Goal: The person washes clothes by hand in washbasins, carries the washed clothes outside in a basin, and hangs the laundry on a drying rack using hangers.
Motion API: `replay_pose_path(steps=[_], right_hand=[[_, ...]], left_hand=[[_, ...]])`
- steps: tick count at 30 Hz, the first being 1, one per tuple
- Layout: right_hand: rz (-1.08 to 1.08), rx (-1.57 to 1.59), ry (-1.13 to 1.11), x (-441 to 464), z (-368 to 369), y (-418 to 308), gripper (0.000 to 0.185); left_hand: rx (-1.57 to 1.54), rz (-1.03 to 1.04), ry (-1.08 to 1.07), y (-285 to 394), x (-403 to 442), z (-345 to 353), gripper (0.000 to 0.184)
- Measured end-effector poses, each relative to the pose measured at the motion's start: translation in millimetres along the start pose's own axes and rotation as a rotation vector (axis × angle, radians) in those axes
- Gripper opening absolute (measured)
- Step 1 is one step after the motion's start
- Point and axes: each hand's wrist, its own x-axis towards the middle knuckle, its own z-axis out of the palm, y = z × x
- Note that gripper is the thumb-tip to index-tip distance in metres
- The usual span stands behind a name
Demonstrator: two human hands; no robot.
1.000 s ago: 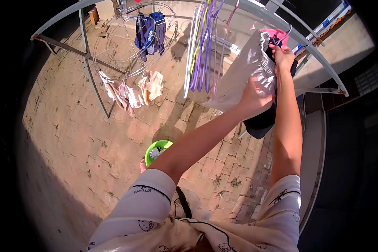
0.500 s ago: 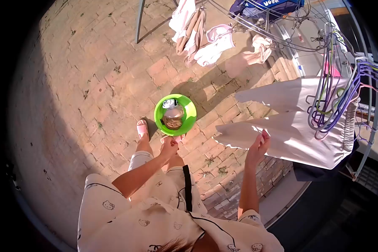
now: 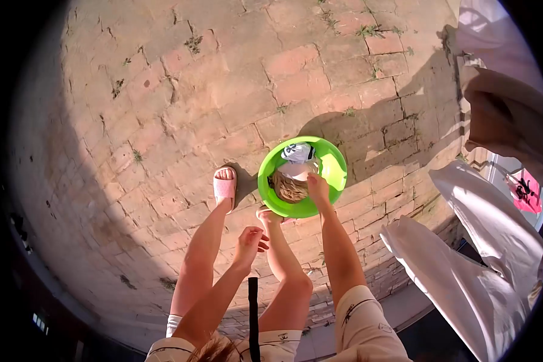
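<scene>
A bright green plastic basin (image 3: 333, 166) stands on the brick ground by my feet. In it lie a white garment with dark print (image 3: 298, 152), a pale garment (image 3: 297, 171) and a bunched brown garment (image 3: 292, 189). My right hand (image 3: 317, 188) reaches over the basin's near right rim, its fingers drawn together at the edge of the pale garment. The fingertips are partly hidden. My left hand (image 3: 251, 246) hangs in front of my shin, left of and nearer than the basin, with fingers loosely bent, apart and holding nothing.
Pale trousers (image 3: 464, 277) hang at the right, with a brown garment (image 3: 507, 117) and a light pink garment (image 3: 495, 33) above them. A pink sandal (image 3: 225, 186) is on my foot left of the basin. Small weeds (image 3: 193, 43) grow between the bricks.
I have bent down, and the view has tipped toward the ground. My right hand has gone from beside the hanging trousers to inside the basin. The hangers have left the view.
</scene>
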Motion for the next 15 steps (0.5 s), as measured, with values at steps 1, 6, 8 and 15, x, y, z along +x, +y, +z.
replay_pose_path(steps=[1,6,8,15], right_hand=[[0.017,0.069,0.047,21.7,14.2,0.4,0.024],[0.503,0.670,0.131,111.3,89.1,19.7,0.028],[0.401,0.489,0.157,109.7,101.7,27.2,0.020],[-0.198,0.189,0.052,-45.0,5.2,-54.4,0.011]], left_hand=[[0.000,-0.008,-0.010,-5.3,10.0,-9.1,0.015],[-0.080,-0.002,-0.007,-11.3,50.1,-47.5,0.017],[-0.082,-0.007,0.019,-13.2,49.8,-51.6,0.018],[0.013,0.081,0.022,26.9,1.8,-19.7,0.014]])
